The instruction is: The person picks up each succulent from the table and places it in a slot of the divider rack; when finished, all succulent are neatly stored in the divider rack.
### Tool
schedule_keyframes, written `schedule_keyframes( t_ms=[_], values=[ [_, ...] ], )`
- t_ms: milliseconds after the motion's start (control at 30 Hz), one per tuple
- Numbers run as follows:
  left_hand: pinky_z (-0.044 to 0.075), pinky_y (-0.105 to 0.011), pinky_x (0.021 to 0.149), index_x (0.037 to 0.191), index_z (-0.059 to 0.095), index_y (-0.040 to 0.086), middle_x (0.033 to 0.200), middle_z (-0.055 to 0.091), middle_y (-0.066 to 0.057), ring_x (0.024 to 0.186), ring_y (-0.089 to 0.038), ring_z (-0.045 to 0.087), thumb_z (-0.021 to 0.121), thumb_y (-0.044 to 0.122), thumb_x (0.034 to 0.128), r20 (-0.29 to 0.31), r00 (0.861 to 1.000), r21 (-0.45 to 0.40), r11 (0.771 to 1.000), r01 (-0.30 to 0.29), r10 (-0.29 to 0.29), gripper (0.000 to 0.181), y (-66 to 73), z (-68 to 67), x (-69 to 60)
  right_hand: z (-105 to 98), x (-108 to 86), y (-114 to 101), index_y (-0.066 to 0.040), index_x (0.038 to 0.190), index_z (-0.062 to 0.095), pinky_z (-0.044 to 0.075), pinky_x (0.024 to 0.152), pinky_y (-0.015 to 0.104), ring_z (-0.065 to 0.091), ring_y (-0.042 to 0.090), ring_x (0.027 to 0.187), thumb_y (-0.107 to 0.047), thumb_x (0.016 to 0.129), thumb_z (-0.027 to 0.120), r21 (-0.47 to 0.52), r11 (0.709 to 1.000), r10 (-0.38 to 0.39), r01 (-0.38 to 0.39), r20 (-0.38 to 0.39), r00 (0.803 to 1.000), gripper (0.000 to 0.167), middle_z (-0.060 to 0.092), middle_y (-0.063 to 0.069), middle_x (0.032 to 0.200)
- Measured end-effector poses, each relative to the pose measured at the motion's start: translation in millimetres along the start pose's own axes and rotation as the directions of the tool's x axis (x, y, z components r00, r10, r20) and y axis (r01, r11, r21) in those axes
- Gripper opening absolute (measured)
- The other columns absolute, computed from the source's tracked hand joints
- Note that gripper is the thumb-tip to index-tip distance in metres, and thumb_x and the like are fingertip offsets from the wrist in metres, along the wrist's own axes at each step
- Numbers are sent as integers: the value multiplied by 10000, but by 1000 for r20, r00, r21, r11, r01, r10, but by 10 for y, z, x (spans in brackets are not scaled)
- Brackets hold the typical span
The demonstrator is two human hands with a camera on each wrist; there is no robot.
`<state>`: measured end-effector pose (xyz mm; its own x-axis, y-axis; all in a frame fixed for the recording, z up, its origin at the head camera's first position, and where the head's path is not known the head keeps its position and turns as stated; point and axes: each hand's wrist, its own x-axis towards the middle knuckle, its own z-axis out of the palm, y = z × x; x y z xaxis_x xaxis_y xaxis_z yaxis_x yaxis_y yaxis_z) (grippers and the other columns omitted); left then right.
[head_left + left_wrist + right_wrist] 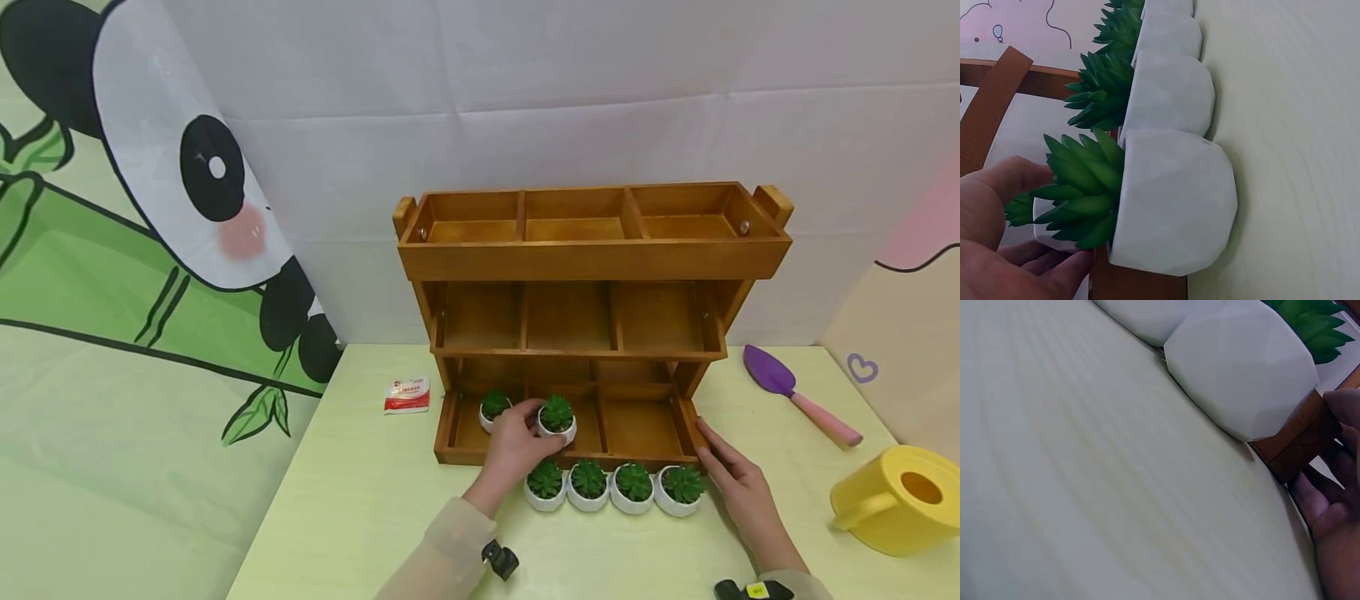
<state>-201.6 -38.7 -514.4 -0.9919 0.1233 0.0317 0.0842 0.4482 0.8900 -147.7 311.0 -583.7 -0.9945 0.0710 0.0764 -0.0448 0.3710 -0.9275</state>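
Four succulents [588, 481] front a wooden shelf [592, 261], likely for easy reach, while the left hand [516, 442] pinches another pot [557, 418] at its bottom tier [639, 427], which the right hand [738, 483] touches straight-fingered, perhaps for steadiness.

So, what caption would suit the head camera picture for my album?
Left hand holding a potted succulent at a wooden shelf's bottom tier, with four more succulents lined up in front.
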Motion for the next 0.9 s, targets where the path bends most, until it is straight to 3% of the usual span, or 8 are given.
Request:
schedule_keyframes(
  t_ms=[200,433,700,900],
  values=[
    [555,-267,726,1281,693,24,1070,703,-19,853,-118,585,920,205,797,16,999,39,999,-37,36,565,-14,65,76,2,5,7,-169,1617,402,339,983,9,325,-209,1304,-382,1105,523,10,1000,-11,11,-1,1000,567,377,-93,1634],
    [587,-327,815,1216,723,33,1069,730,-28,932,-161,659,928,229,792,35,998,122,991,-61,57,511,41,138,165,4,13,23,-171,1617,403,344,982,12,324,-205,1306,-388,1103,525,8,1000,-7,7,0,1000,570,376,-90,1635],
    [586,-367,881,1185,735,29,1076,745,-66,1002,-239,689,937,273,771,54,997,269,960,-71,59,522,41,246,278,4,15,37,-189,1618,401,346,977,12,326,-205,1301,-387,1102,528,0,1000,-6,6,0,1000,567,371,-79,1638],
    [584,-372,874,1149,731,35,1050,731,-61,982,-238,671,954,269,753,91,995,296,953,-67,41,512,60,289,337,-1,12,35,-166,1616,402,350,982,15,330,-202,1308,-368,1104,531,16,1000,-18,18,-1,1000,566,374,-103,1634]
  ],
)
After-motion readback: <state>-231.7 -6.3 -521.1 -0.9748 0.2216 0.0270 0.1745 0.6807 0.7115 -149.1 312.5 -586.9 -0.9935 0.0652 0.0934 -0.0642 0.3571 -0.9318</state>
